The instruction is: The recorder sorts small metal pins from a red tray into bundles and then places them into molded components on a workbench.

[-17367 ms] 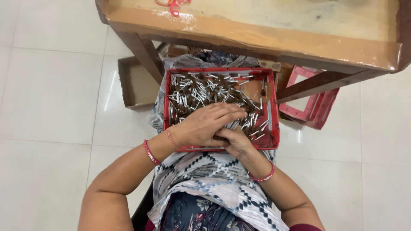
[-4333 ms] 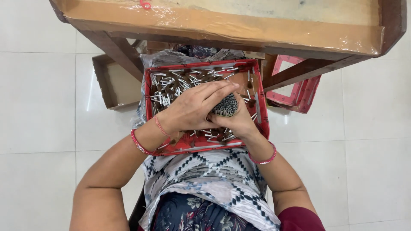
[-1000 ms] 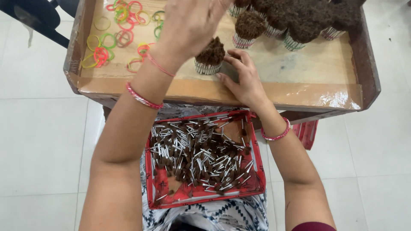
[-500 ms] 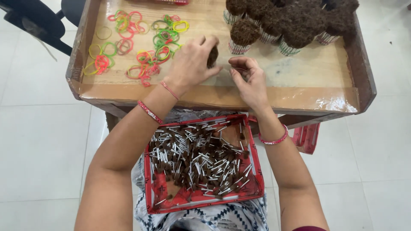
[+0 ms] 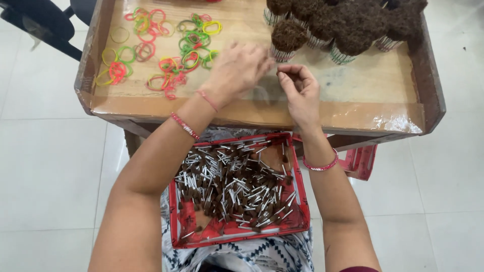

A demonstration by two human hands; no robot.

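Hands over the desk (image 5: 353, 108)
Left hand (image 5: 237, 70) loosely curled, empty; right hand (image 5: 298, 88) pinches something unclear beside an upright bundle (image 5: 287, 38).

On the wooden tray table (image 5: 353, 108) before me, rubber bands (image 5: 166, 50) lie left, bundled brush heads (image 5: 343, 22) far right. My left hand (image 5: 237, 70) and right hand (image 5: 300, 90) sit between. The tray of loose pieces (image 5: 237, 194) rests on my lap.

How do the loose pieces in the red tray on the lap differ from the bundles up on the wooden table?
The pieces in the red tray lie loose and scattered flat at all angles; the bundles stand upright, packed tight, brown tips up. The tray pieces show their silver stems full length; the bundles show only a silver base. Both share brown tips and silver stems.
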